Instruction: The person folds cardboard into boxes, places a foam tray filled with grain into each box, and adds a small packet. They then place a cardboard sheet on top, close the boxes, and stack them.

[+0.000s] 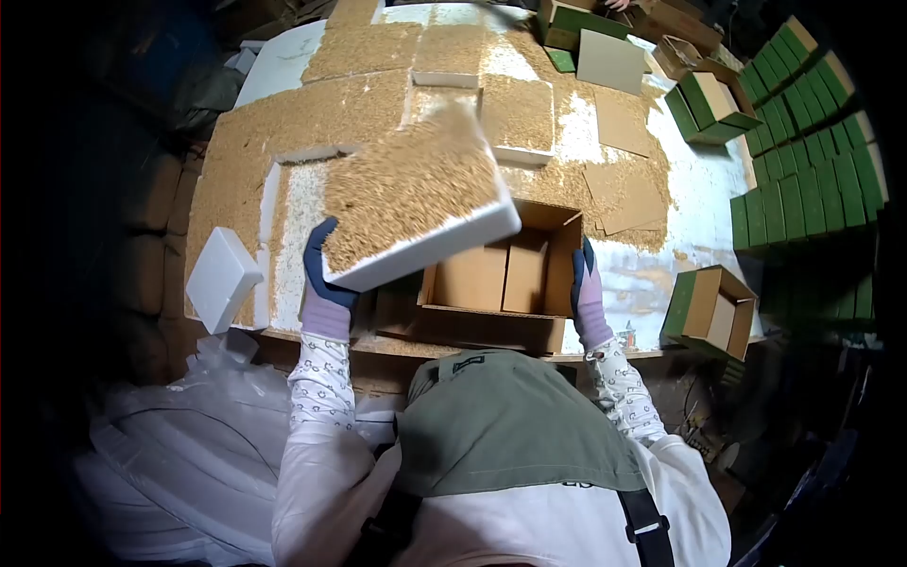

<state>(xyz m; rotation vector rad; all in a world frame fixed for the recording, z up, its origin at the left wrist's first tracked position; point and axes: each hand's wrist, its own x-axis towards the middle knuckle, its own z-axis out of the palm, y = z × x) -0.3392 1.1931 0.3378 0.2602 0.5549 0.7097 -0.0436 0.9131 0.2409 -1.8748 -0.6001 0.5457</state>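
My left hand (321, 260), in a dark-palmed purple glove, grips the left end of a white foam block (425, 248). Brown grain-like bits cover the block's top, and its far end is smeared by motion. The block is tilted, partly over an open cardboard box (472, 276) at the table's front edge. My right hand (588, 283), gloved the same way, holds the box by its right wall, its fingers straight along the side. Inside the box its brown walls and floor show; the block hides the left part.
More foam blocks topped with brown bits (246, 137) spread over the table. A bare white block (222, 276) lies left. Cardboard sheets (619, 198) and open green boxes (713, 312) are right, beside stacked green boxes (803, 198). Another person's hand (616, 5) shows at the back.
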